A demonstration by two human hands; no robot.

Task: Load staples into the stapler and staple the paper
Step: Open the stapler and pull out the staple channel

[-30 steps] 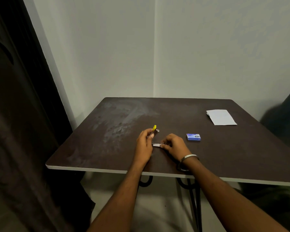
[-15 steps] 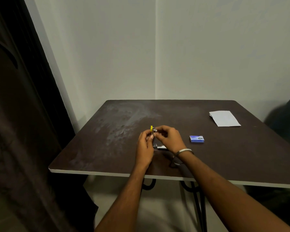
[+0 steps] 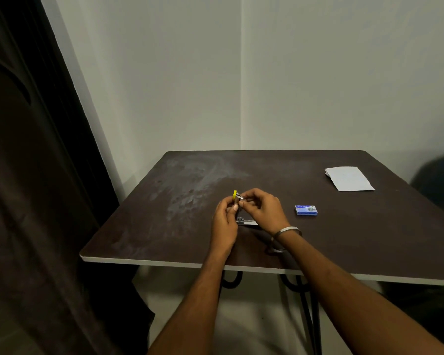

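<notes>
A small stapler stands hinged wide on the dark table (image 3: 369,239). Its metal base (image 3: 242,221) rests on the tabletop and its yellow-tipped top arm (image 3: 235,194) points up. My left hand (image 3: 224,224) grips the raised arm from the left. My right hand (image 3: 263,211) pinches the metal part just under the yellow tip from the right. Whether staples lie between those fingers is hidden. A blue staple box (image 3: 306,210) lies to the right of my hands. The folded white paper (image 3: 349,178) lies at the far right of the table.
The table stands in a corner of two pale walls. A dark curtain (image 3: 36,175) hangs along the left, and a dark blurred shape (image 3: 441,180) sits at the right edge. A metal bangle (image 3: 287,230) circles my right wrist.
My right hand has left the stapler's base on the table and come up to the raised top arm, where it meets my left hand. The box and paper have not moved.
</notes>
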